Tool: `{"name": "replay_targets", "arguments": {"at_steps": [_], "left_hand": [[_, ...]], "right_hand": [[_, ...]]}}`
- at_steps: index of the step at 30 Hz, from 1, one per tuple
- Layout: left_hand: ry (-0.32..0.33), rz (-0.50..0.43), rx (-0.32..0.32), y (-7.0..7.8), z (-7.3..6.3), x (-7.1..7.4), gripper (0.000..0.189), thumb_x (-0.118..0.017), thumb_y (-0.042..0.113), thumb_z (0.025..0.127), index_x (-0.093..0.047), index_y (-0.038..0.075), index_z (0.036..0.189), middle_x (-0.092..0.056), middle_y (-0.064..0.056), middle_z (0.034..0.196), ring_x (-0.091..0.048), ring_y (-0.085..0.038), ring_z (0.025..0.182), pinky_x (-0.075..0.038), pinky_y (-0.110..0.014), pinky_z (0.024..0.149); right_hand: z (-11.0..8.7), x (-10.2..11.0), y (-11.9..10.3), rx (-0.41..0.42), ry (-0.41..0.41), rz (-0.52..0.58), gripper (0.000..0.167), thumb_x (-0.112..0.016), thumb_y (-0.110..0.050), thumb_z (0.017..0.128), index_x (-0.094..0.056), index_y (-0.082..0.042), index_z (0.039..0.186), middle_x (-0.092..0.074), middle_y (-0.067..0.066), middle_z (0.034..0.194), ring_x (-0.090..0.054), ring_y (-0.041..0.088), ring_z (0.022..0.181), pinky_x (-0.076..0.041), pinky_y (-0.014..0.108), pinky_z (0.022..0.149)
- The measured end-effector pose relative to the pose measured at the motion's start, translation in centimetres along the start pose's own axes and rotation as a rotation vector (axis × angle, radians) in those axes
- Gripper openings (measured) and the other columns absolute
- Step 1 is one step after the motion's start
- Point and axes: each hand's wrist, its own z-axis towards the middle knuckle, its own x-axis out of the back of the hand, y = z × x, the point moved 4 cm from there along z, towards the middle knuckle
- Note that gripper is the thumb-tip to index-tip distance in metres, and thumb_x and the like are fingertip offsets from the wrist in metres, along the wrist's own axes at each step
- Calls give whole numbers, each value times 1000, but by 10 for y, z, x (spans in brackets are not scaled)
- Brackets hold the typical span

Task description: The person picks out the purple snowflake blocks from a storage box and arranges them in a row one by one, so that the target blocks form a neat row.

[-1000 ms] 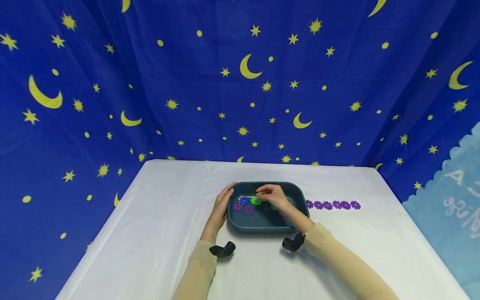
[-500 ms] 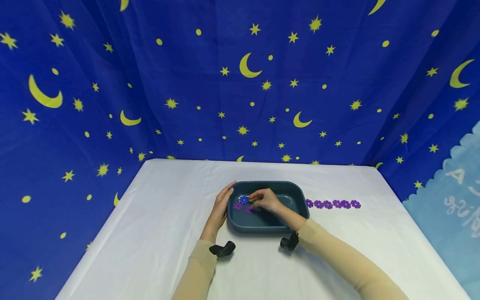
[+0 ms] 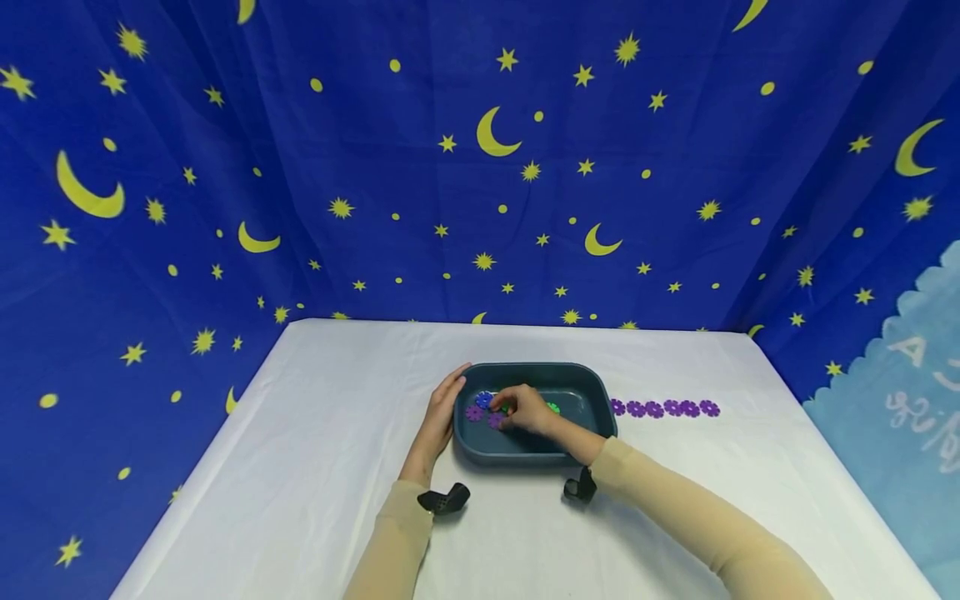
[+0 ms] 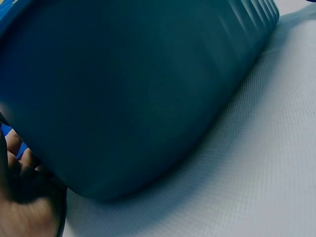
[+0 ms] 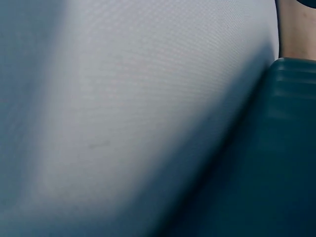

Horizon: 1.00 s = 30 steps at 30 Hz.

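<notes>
A dark teal tray (image 3: 525, 457) stands on the white table. My left hand (image 3: 435, 425) rests along its left wall, fingers stretched towards the far left corner; the left wrist view shows that hand (image 4: 29, 217) beside the tray's outer wall (image 4: 133, 108). My right hand (image 3: 528, 410) is down inside the tray, fingers bent, thumb tip at a purple flower-shaped disc (image 3: 495, 421). Whether it pinches that disc I cannot tell. A blue disc (image 3: 483, 400) and another purple disc (image 3: 474, 413) lie just left of it. Green shows behind the fingers, and a green disc (image 3: 553, 407) behind the wrist.
Right of the tray, a row of several purple flower discs (image 3: 672, 408) runs along the white tabletop (image 3: 360, 400). A blue curtain (image 3: 420, 167) with yellow stars and moons surrounds the table. Black wrist cameras (image 3: 444, 499) sit on both wrists.
Inside the tray, my right hand has moved left and nearer to me, from the green disc to the purple one. A green disc shows again behind the wrist. My left hand stays put.
</notes>
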Motion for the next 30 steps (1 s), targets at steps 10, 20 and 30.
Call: {"name": "replay_targets", "arguments": {"at_steps": [10,20,30], "left_hand": [[24,14,-30,-1,0,0,47,-41,23,102,-38,3,145,-32,-14,154,-27,-27,144,-20,-43,121],[26,15,-27,-3,1,0,48,-42,23,102,-37,2,145,-34,-13,153,-29,-26,143,-22,-42,120],[30,27,-37,-3,1,1,47,-43,24,102,-39,4,144,-36,-14,152,-31,-25,142,-22,-41,120]], "right_hand": [[-1,1,2,-8,48,1,20,-78,4,69,-73,7,88,-61,13,79,-47,2,68,-43,13,58],[-4,8,7,-164,137,235,16,-69,7,79,-68,15,92,-70,20,80,-57,1,62,-57,22,58],[-18,33,8,-243,298,382,21,-68,8,80,-64,19,98,-69,7,75,-59,2,64,-59,28,66]]}}
